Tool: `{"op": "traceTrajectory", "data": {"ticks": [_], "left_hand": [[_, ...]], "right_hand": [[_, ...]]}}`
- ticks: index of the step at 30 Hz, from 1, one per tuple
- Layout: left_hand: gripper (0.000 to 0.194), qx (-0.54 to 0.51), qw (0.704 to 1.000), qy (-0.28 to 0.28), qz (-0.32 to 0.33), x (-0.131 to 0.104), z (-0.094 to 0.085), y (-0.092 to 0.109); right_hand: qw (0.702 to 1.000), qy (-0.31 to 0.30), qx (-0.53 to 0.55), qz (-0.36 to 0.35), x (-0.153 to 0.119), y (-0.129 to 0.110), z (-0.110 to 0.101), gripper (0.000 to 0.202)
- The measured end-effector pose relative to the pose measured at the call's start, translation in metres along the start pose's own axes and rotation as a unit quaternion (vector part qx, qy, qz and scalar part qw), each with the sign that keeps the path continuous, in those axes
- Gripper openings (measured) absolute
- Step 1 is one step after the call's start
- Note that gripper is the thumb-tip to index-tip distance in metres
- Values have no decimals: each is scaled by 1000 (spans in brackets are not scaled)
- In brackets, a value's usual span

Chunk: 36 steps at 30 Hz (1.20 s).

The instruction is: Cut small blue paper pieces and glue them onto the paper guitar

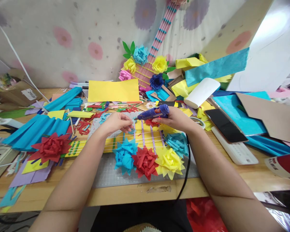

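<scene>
My right hand (175,120) grips a blue hot glue gun (154,112), its nozzle pointing left and its black cord hanging over the table edge. Close to the nozzle, the fingers of my left hand (117,124) are pinched together; light blue paper shows at the fingertips, but I cannot tell exactly what they hold. Beneath both hands lies a yellow paper guitar (106,145) with string lines and purple strips. Along its near side sit a blue paper flower (126,156), a red one (145,162), a yellow one (170,162) and another blue flower (177,144). A larger red flower (52,147) rests by the neck's end.
A grey cutting mat (103,177) lies under the guitar. Behind stands a pink flowered guitar (145,72) against the wall, beside a yellow sheet (113,91). To the right are a phone (226,125), a white case (202,92) and a red cup (285,166). Blue crepe paper (41,130) is left.
</scene>
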<state>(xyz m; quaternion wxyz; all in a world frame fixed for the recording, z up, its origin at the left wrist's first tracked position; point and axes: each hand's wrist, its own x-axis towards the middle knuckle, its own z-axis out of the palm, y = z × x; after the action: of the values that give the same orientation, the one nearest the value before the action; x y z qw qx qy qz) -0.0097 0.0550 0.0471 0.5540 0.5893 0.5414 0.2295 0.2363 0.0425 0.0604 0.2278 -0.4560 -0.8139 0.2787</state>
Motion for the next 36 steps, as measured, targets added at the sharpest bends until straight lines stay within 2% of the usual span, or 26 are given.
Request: {"op": "traceTrajectory", "data": {"ticks": [6,13,29,32,36], "left_hand": [[19,4,1000,-2,-8,-1,0,1],[15,7,1000,7,-10,-1,1,3],[19,0,1000,24,1,4,-3,-4],[17,-11,999,34,4,6,-5,-7],[15,-26,997,63,29,7,-6,-8]], "right_hand": [[999,25,-30,-28,1,5,2,37],[999,23,-38,-24,1,5,3,39],[1000,-15,18,-17,-3,-2,-4,38],[999,26,41,-20,-6,4,-11,41],[987,142,74,1,-18,21,-27,43]]}}
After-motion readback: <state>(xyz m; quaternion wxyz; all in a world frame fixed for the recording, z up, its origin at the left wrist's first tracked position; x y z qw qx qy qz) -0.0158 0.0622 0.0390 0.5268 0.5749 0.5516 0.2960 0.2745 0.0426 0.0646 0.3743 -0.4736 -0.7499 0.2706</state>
